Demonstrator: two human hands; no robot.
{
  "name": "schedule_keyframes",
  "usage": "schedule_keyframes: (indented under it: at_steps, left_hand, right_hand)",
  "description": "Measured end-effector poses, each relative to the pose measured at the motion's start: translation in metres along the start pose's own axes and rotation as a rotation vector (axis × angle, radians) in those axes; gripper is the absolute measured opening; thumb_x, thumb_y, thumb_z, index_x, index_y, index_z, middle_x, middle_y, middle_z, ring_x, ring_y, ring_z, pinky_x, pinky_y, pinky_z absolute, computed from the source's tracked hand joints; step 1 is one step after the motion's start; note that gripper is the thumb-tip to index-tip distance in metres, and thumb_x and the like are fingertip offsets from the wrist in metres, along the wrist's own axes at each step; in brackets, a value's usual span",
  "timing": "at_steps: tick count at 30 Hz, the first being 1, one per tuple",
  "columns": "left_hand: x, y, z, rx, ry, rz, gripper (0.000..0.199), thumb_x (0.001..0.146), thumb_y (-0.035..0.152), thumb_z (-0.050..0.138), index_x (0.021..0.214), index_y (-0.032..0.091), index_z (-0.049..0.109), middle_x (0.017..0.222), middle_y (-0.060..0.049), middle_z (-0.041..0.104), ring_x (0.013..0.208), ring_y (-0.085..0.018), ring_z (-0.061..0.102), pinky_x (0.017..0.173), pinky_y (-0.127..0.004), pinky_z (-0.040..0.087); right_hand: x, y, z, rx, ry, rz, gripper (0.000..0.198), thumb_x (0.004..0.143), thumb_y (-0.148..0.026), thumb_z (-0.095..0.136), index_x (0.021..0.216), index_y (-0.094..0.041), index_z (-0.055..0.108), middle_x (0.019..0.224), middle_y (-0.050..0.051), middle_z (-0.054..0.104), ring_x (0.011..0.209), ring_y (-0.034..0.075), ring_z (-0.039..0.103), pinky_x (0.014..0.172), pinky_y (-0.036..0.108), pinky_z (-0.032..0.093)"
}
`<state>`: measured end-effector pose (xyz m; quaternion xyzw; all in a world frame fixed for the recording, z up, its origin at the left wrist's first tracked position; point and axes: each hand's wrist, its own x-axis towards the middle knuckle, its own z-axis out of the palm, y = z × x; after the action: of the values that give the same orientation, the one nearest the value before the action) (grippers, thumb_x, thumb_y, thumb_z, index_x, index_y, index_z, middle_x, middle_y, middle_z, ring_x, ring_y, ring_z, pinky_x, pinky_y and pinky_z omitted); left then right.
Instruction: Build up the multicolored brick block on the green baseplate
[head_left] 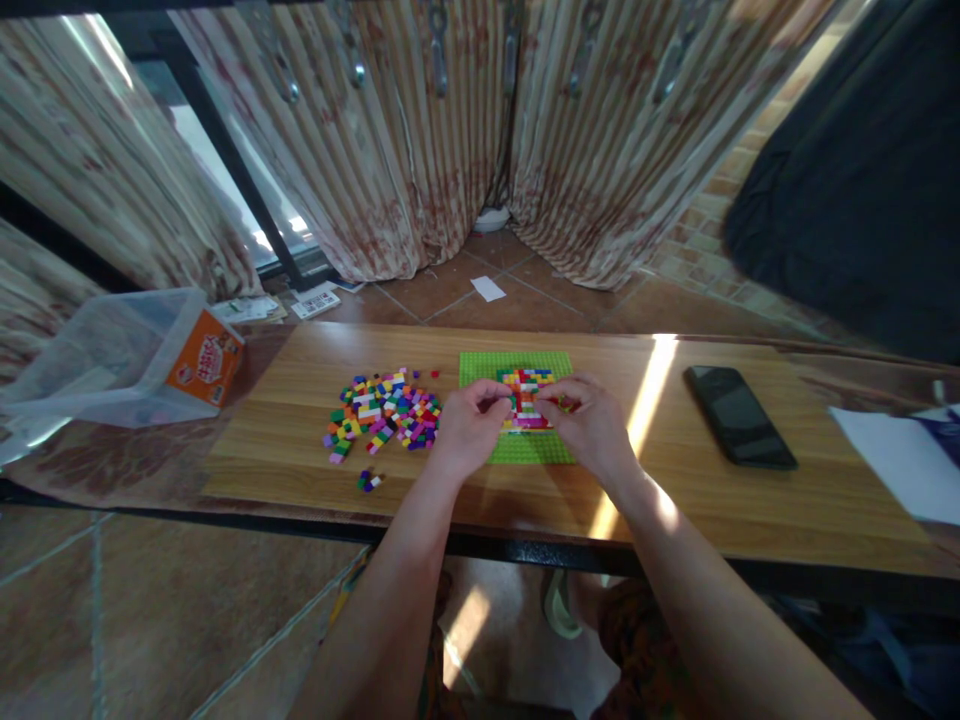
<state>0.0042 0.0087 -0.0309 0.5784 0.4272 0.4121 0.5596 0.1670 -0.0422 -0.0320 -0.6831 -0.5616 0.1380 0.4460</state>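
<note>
A green studded baseplate lies on the wooden board, with a low build of multicoloured toy bricks on its middle. My left hand is at the build's left side, thumb and fingertips pinched together. At the right side my right hand is closed in a similar pinch, its fingertips close to the bricks. Whatever sits between the fingertips of either hand is too small to make out. Left of my left hand is a spread pile of loose bricks in many colours. A few more bricks lie nearer the front edge.
A black phone lies on the wooden board at the right, with white paper beyond it. A clear plastic bin with an orange label stands at the left. Curtains hang behind, above a tiled floor.
</note>
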Motion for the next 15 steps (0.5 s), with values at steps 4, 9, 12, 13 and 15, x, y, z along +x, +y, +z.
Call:
schedule_keyframes:
  at_steps: [4,9,12,13,15]
  left_hand:
    - [0.000,0.001,0.000,0.011,-0.001,0.009,0.011,0.075,0.015,0.067,0.084,0.016,0.072,0.078,-0.003,0.072,0.071,-0.014,0.065,0.070,-0.026,0.051]
    - [0.000,0.000,-0.001,0.021,0.001,0.018,0.011,0.075,0.013,0.066,0.084,0.016,0.072,0.079,-0.003,0.072,0.072,-0.014,0.066,0.070,-0.026,0.052]
    - [0.000,0.000,0.000,0.012,-0.002,0.004,0.012,0.075,0.012,0.065,0.084,0.016,0.072,0.077,-0.002,0.072,0.070,-0.014,0.066,0.068,-0.025,0.052]
    - [0.000,0.000,0.000,0.004,-0.003,-0.002,0.012,0.075,0.012,0.065,0.084,0.016,0.072,0.077,-0.002,0.072,0.069,-0.013,0.066,0.067,-0.025,0.052]
    - [0.000,0.000,0.000,-0.023,0.001,-0.016,0.011,0.076,0.011,0.065,0.084,0.016,0.071,0.077,-0.002,0.071,0.069,-0.013,0.067,0.066,-0.025,0.053]
  right_hand:
    - [-0.002,0.000,0.002,-0.023,0.036,-0.038,0.011,0.082,-0.029,0.067,0.077,-0.025,0.076,0.087,0.004,0.066,0.075,0.018,0.061,0.074,0.036,0.051]
    - [-0.007,0.001,0.006,-0.137,0.086,-0.199,0.020,0.088,-0.028,0.061,0.077,-0.023,0.076,0.090,0.007,0.067,0.082,0.021,0.063,0.075,0.036,0.051]
    - [-0.011,0.002,0.009,-0.205,0.102,-0.260,0.023,0.091,-0.027,0.057,0.078,-0.021,0.076,0.088,0.007,0.066,0.082,0.020,0.062,0.074,0.035,0.051]
    - [-0.012,0.002,0.009,-0.217,0.102,-0.272,0.023,0.092,-0.027,0.057,0.079,-0.021,0.076,0.088,0.007,0.066,0.082,0.020,0.062,0.074,0.034,0.051]
    - [-0.015,0.001,0.010,-0.226,0.102,-0.278,0.025,0.093,-0.026,0.054,0.081,-0.021,0.075,0.090,0.007,0.066,0.082,0.019,0.062,0.074,0.033,0.051]
